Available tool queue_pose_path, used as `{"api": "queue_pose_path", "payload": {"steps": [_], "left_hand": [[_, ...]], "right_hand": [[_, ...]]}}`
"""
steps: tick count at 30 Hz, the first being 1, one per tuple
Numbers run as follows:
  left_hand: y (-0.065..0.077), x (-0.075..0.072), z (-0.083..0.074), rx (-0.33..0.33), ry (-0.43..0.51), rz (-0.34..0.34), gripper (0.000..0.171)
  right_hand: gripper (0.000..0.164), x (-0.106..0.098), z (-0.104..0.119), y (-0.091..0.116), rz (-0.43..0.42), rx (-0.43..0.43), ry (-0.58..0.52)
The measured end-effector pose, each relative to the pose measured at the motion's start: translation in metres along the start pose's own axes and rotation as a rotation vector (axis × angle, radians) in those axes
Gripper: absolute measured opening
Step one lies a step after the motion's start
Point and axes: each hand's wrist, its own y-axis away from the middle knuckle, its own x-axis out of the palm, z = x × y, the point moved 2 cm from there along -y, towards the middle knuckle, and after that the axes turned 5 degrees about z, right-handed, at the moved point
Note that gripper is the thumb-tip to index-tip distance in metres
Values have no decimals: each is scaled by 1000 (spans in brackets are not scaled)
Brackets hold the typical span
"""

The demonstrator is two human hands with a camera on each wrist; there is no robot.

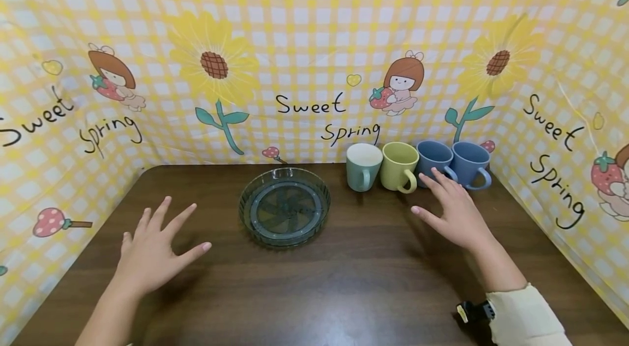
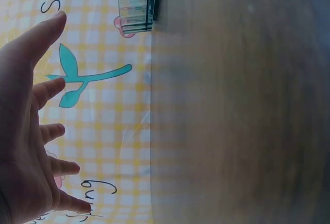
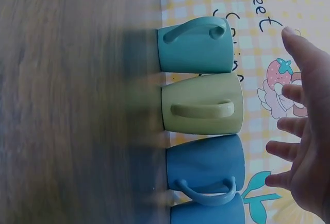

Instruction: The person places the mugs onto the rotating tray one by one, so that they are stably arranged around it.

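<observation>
My left hand (image 1: 149, 253) hovers over the left part of the table with its fingers spread, holding nothing. To its right sits a round, clear dark-green tray (image 1: 248, 226) with ribbed sides. My right hand (image 1: 454, 215), fingers also spread and holding nothing, is in front of the mugs and overlaps one in the head view. The mugs stand upright in a row: a teal mug (image 1: 361, 171) with a white inside, a yellow-green mug (image 1: 397, 168), a blue mug (image 1: 429, 156) partly hidden by my fingertips, and another blue mug (image 1: 469, 163) at the right end.
The dark wood table (image 1: 304, 297) is bounded at the back and sides by a yellow checked cloth (image 1: 304, 35) printed with flowers and girls. The mug row runs along the back edge. A black band (image 1: 474, 312) shows at my right sleeve.
</observation>
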Motion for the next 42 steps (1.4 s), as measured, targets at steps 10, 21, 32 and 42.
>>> {"api": "queue_pose_path", "payload": {"steps": [10,21,32,42], "left_hand": [[-5,3,-6,13,132,4,84],[-17,9,-12,31,287,63,82],[-34,17,-18,48,425,76,78],[-43,25,-23,54,535,99,73]], "right_hand": [[63,2,5,-5,-85,-22,-122],[68,10,14,-16,-62,41,-206],[67,16,20,-27,-114,12,-252],[71,29,25,-36,-99,49,-295]]}}
